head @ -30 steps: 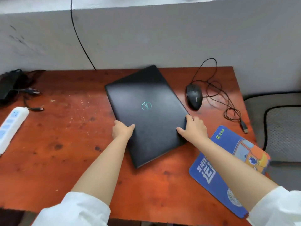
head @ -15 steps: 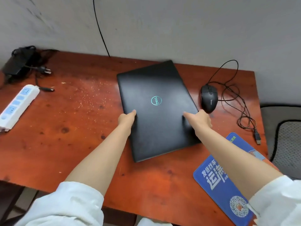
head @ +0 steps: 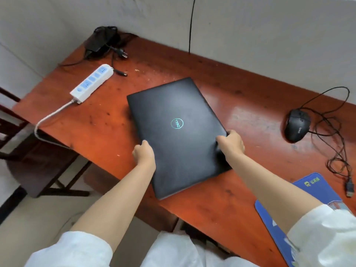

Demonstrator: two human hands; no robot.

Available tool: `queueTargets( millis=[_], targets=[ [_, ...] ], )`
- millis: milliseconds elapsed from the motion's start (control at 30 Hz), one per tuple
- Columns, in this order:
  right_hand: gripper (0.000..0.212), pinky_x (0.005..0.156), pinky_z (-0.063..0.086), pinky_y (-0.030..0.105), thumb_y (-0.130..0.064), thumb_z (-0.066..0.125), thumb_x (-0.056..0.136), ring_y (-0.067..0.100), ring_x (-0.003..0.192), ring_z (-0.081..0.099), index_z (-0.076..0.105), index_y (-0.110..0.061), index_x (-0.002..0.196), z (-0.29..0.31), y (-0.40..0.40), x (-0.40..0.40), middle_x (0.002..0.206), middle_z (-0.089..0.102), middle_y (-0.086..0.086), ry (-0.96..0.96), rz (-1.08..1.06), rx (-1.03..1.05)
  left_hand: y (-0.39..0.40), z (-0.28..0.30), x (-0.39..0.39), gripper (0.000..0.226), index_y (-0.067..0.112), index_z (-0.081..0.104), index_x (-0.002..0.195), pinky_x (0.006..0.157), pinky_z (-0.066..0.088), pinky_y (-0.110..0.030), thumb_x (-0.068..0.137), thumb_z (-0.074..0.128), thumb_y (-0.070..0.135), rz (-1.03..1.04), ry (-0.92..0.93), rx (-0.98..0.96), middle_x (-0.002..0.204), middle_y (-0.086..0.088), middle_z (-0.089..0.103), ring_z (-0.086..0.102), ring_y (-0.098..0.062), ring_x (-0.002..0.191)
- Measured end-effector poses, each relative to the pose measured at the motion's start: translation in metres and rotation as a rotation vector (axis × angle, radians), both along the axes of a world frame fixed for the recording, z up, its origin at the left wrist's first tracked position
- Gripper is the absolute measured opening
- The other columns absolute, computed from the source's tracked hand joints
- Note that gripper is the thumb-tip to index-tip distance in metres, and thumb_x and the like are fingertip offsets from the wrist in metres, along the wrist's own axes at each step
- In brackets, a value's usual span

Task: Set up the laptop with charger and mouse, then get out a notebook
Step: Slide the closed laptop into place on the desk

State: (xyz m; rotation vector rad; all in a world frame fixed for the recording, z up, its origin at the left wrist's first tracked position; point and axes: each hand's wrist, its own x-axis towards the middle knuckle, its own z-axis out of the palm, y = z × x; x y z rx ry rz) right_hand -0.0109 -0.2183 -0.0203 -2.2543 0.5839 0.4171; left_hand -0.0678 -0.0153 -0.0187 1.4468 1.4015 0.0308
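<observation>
A closed black laptop (head: 177, 132) with a teal logo lies askew on the red-brown wooden table (head: 240, 189). My left hand (head: 144, 154) grips its left edge, and my right hand (head: 232, 143) grips its right edge, fingers curled round the rim. A black wired mouse (head: 296, 128) sits to the right, its tangled cable (head: 335, 151) ending in a USB plug (head: 349, 188). The black charger brick (head: 102, 40) with its cord and plug lies at the table's far left corner. No notebook is in sight.
A white power strip (head: 92, 82) lies left of the laptop, its cable dropping over the table's edge. A blue mouse pad (head: 316, 191) lies at the near right. A grey wall runs behind the table. A dark chair (head: 11, 120) stands at the left.
The view has swung left and tilted. The laptop has slid left across the table, away from the mouse, with both my hands staying on its side edges.
</observation>
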Motion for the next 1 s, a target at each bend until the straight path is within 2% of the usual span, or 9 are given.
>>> queueTargets(
  millis=[200, 367, 533, 600, 700, 733, 767, 867, 1000],
  targets=[
    [0.041, 0.094, 0.039, 0.035, -0.014, 0.049, 0.071, 0.033, 0.113, 0.052, 0.050, -0.015, 0.113, 0.000, 0.047, 0.021, 0.119, 0.060, 0.013, -0.020, 0.166, -0.021, 0.022, -0.007, -0.027, 0.040, -0.007, 0.049, 0.122, 0.102, 0.041, -0.043, 0.092, 0.039, 0.018, 0.152, 0.045, 0.029, 0.131, -0.020, 0.052, 0.050, -0.038, 0.117],
    [0.039, 0.093, 0.039, 0.039, -0.011, 0.050, 0.072, 0.037, 0.112, 0.048, 0.047, -0.007, 0.111, -0.001, 0.048, 0.052, 0.119, 0.055, 0.018, -0.054, 0.288, -0.149, 0.002, -0.015, -0.017, 0.039, -0.005, 0.049, 0.122, 0.098, 0.043, -0.042, 0.088, 0.044, 0.014, 0.026, 0.114, 0.048, 0.132, -0.021, 0.050, 0.050, -0.039, 0.116],
    [0.033, 0.089, 0.040, 0.041, -0.008, 0.051, 0.073, 0.040, 0.110, 0.046, 0.048, -0.003, 0.105, -0.002, 0.048, 0.080, 0.114, 0.054, 0.024, -0.090, 0.425, -0.259, -0.003, -0.020, -0.005, 0.033, -0.008, 0.053, 0.114, 0.089, 0.050, -0.042, 0.086, 0.047, 0.010, -0.131, 0.184, 0.062, 0.122, -0.023, 0.059, 0.059, -0.041, 0.106],
    [0.035, 0.088, 0.040, 0.040, -0.006, 0.050, 0.073, 0.040, 0.109, 0.045, 0.048, -0.003, 0.108, -0.004, 0.047, 0.089, 0.114, 0.054, 0.024, -0.097, 0.481, -0.280, -0.005, -0.019, -0.002, 0.028, -0.007, 0.055, 0.110, 0.076, 0.051, -0.037, 0.087, 0.050, 0.009, -0.170, 0.196, 0.058, 0.111, -0.019, 0.063, 0.061, -0.038, 0.096],
    [0.042, 0.089, 0.040, 0.040, -0.004, 0.048, 0.072, 0.039, 0.113, 0.040, 0.048, -0.002, 0.115, -0.009, 0.044, 0.101, 0.115, 0.055, 0.025, -0.116, 0.535, -0.302, -0.010, -0.019, 0.002, 0.010, -0.003, 0.057, 0.092, 0.054, 0.043, -0.026, 0.085, 0.052, 0.003, -0.164, 0.164, -0.016, 0.072, -0.007, 0.055, 0.052, -0.026, 0.060],
    [0.046, 0.091, 0.040, 0.040, -0.004, 0.048, 0.073, 0.038, 0.116, 0.039, 0.047, -0.003, 0.119, -0.009, 0.042, 0.107, 0.118, 0.056, 0.025, -0.113, 0.550, -0.303, -0.013, -0.019, 0.003, 0.003, -0.001, 0.053, 0.082, 0.055, 0.045, -0.026, 0.084, 0.052, -0.001, -0.148, 0.148, -0.051, 0.066, -0.005, 0.049, 0.050, -0.025, 0.058],
    [0.050, 0.094, 0.040, 0.040, -0.004, 0.048, 0.073, 0.038, 0.119, 0.038, 0.045, -0.005, 0.123, -0.008, 0.039, 0.113, 0.122, 0.055, 0.025, -0.099, 0.569, -0.302, -0.015, -0.021, 0.004, 0.010, 0.001, 0.049, 0.074, 0.061, 0.048, -0.029, 0.083, 0.051, -0.004, -0.123, 0.130, -0.093, 0.065, -0.004, 0.047, 0.050, -0.026, 0.063],
    [0.051, 0.098, 0.039, 0.041, -0.007, 0.051, 0.077, 0.038, 0.123, 0.038, 0.044, -0.009, 0.127, -0.004, 0.029, 0.126, 0.128, 0.053, 0.023, -0.049, 0.649, -0.337, -0.019, -0.020, 0.005, 0.012, 0.002, 0.048, 0.079, 0.078, 0.051, -0.038, 0.082, 0.048, -0.010, -0.089, 0.060, -0.213, 0.074, -0.008, 0.052, 0.052, -0.029, 0.080],
    [0.042, 0.097, 0.036, 0.046, -0.013, 0.047, 0.082, 0.038, 0.121, 0.039, 0.043, -0.006, 0.123, -0.002, 0.025, 0.108, 0.129, 0.049, 0.022, -0.106, 0.681, -0.435, -0.012, -0.013, 0.015, 0.033, 0.001, 0.049, 0.120, 0.088, 0.048, -0.039, 0.086, 0.050, -0.001, -0.095, 0.033, -0.325, 0.122, -0.015, 0.054, 0.055, -0.034, 0.109]
  ],
)
